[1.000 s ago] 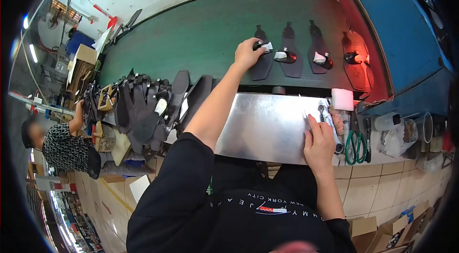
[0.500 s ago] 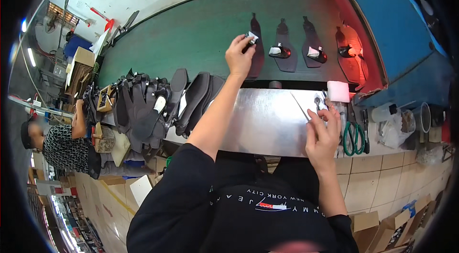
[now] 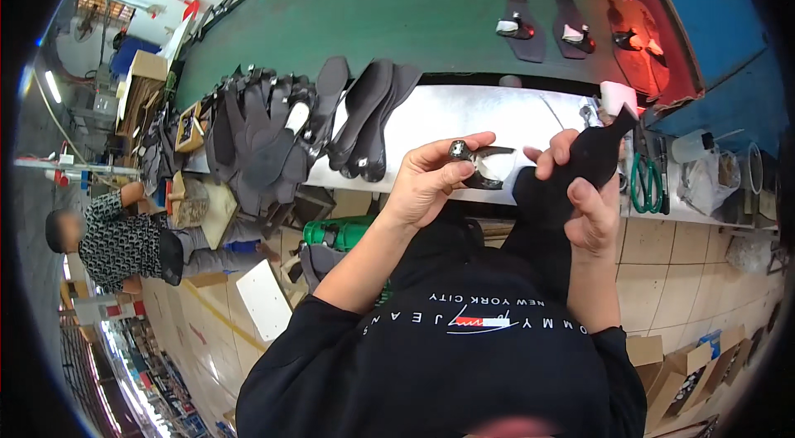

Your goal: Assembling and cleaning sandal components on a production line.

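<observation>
Both my hands are drawn together in front of my body, over the near edge of the metal worktop (image 3: 464,113). Fingers and thumb of my left hand (image 3: 426,183) pinch a small glossy black shoe strap piece (image 3: 483,168) with a pale inside. Close beside it, my right hand (image 3: 592,206) grips a matte black shoe insole (image 3: 567,173) with a narrow tab at its upper end. A small gap separates the strap piece from the insole. Part of the insole is hidden by my right fingers.
On the green conveyor belt (image 3: 397,16) lie dark insoles (image 3: 523,45) with strap pieces, some under red light. Stacked soles (image 3: 257,123) crowd the left. A thin pointed tool (image 3: 551,111), pink block (image 3: 618,96) and green-handled scissors (image 3: 646,183) lie at right. Another person (image 3: 124,239) stands left.
My left hand has come back from the belt with the strap piece. The insole beneath it has left the belt; an insole is now in my right hand. The view has shifted.
</observation>
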`<state>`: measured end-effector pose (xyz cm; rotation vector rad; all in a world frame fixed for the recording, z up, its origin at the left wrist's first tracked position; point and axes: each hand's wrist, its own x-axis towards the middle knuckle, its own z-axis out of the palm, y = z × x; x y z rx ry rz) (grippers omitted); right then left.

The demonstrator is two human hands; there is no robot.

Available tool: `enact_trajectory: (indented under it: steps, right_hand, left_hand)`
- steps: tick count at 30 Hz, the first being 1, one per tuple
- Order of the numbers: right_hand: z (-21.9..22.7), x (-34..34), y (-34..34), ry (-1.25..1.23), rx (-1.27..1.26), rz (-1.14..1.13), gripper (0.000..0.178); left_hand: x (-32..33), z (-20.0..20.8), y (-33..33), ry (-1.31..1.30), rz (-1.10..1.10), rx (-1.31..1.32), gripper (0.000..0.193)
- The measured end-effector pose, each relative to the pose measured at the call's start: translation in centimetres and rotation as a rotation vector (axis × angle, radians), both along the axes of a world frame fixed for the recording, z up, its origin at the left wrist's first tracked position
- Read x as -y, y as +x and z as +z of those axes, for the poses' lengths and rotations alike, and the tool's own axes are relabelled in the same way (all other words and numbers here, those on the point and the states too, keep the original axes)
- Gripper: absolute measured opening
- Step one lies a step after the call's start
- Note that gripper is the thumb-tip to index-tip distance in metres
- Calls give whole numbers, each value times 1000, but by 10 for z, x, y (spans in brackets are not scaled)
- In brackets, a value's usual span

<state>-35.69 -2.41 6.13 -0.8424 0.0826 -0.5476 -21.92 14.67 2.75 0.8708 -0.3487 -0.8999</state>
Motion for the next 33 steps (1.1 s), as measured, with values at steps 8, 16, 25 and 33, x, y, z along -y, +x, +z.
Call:
enact_trajectory:
  steps: [8, 16, 25, 33]
  right_hand:
    - [-19, -27, -23, -430, -223, 193, 42]
    - [-2, -44, -29, -763, -418, 29, 45]
    - [-5, -43, -29, -999, -310, -111, 46]
    - [-9, -43, -28, -968, -330, -97, 44]
  left_hand:
    - [-32, -7, -6, 76, 15, 83, 33]
    - [-42, -10, -5, 86, -4, 129, 32]
    - [-41, -11, -6, 104, -26, 152, 33]
    - [-41, -13, -6, 102, -39, 147, 33]
